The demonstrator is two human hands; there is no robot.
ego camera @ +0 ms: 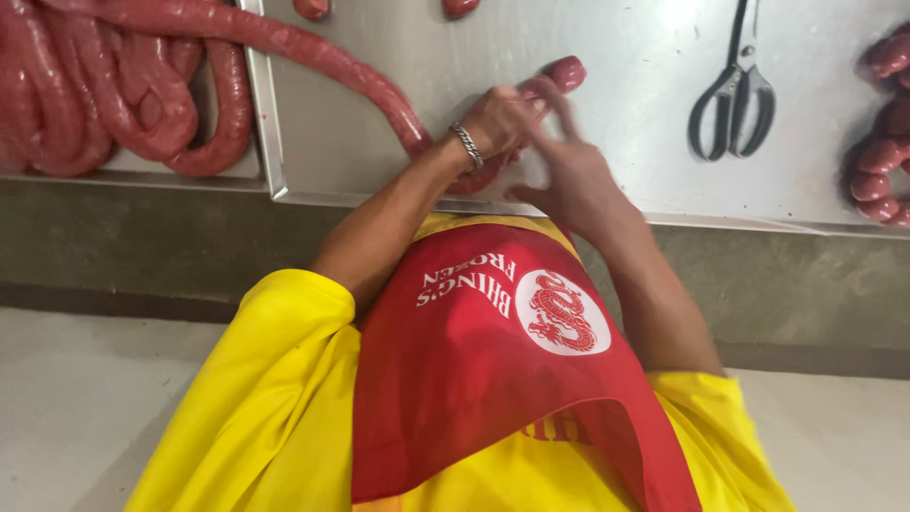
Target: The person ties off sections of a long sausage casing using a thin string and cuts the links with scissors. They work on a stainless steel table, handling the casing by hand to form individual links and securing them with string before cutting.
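Nearest the camera, a red apron [474, 379] is lying over a yellow shirt [275, 408], with both forearms reaching away from it toward the steel table [626, 57].

At the near edge of that table, the right hand [569, 185] is hovering with its fingers spread and blurred, open and gripping nothing that can be made out; its fingertips are just beside the sausage. The left hand [498, 123], with a metal chain bracelet [466, 145] circling its wrist, is sitting just beyond the right hand, curled closed around the long raw sausage rope [332, 62], pinching it where the rope bends near the table's front edge. The rounded end of the sausage [567, 72] is sticking out just past the left hand, resting on the table surface.

From the left hand the rope is running across the table toward its far left side, crossing the raised rim of a steel tray [268, 142] that is butting against the table. In that tray a pile of coiled sausage [104, 95] is lying in loops.

Further along the table, well apart from the hands, black-handled scissors [732, 104] are lying flat and closed. At the table's side beyond the scissors, short linked sausages [882, 142] are bunching at the picture's edge.
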